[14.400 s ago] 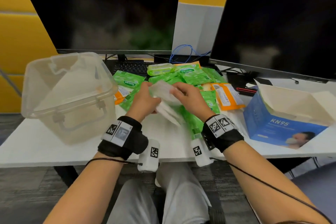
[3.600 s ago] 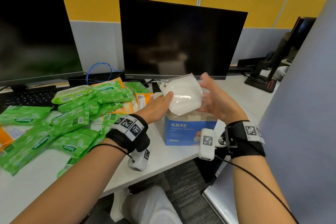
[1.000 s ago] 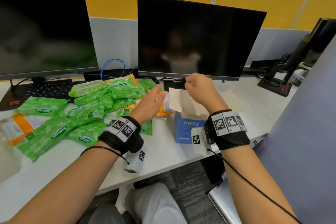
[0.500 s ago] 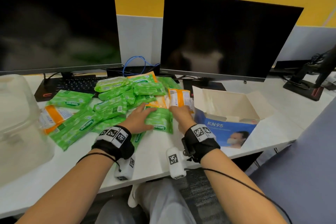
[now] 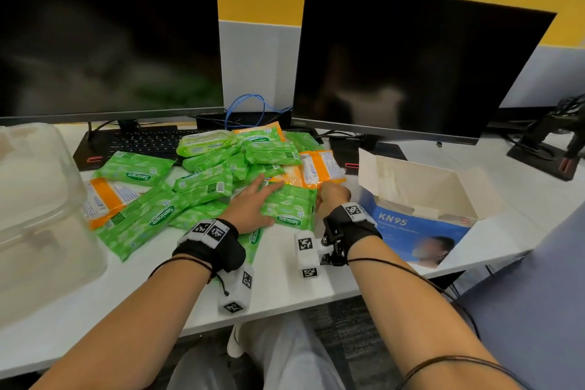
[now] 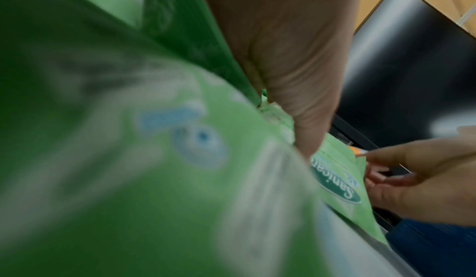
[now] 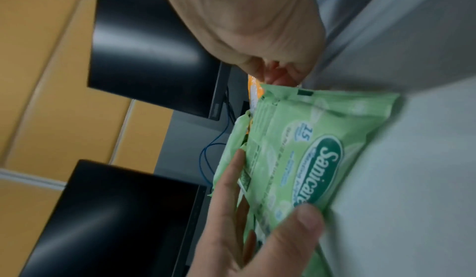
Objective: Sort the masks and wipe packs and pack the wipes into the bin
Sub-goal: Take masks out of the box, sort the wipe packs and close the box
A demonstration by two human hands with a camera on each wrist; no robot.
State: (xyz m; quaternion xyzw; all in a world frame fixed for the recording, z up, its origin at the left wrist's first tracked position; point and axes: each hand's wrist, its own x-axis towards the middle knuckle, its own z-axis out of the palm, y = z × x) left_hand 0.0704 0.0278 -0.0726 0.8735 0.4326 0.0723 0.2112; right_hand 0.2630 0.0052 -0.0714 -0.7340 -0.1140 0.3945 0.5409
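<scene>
Since half a second ago, both hands have stayed on the same green Sanicare wipe pack [image 5: 289,207], the view tilting slightly. Left to right: the clear bin [image 5: 41,215] stands on the bench [image 5: 278,282], the left hand [image 5: 250,204] lies flat on the glossy, leaf-printed pack with fingers [image 5: 267,188] straight and apart, and the right hand [image 5: 332,195] curls its fingers at the pack's right edge, though a grip cannot be told. Beside it sits the blue box marked KN95 [image 5: 411,225].

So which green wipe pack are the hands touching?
The green Sanicare pack nearest the desk's front edge, beside the blue KN95 box. The left hand lies flat on it; the right hand is at its right edge.
</scene>
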